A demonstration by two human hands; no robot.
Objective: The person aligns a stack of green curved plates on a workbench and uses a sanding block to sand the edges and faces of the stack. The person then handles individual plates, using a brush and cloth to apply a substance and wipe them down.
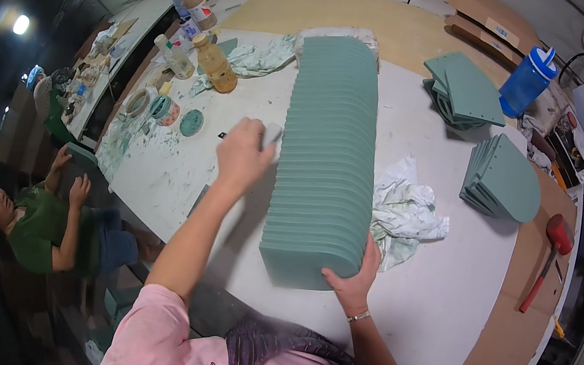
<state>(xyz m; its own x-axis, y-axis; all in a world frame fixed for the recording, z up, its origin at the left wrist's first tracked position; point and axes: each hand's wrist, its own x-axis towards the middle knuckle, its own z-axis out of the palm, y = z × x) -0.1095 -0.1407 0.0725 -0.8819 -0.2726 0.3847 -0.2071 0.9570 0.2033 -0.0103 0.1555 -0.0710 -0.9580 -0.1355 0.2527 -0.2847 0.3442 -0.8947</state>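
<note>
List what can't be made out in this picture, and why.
All in the head view:
Small pale grey block: partly covered by the left hand.
White wrapped bundle: mostly hidden behind the long stack of green rounded panels.
Clear plastic bottle with a red-marked label: print too small to read.
Pink short-sleeved shirt: cut off by the lower edge.

On the white table [431,307] lies a long row of green panels [324,165], with a crumpled cloth [404,209] at its right side and an amber bottle [215,67] at its left.
</note>
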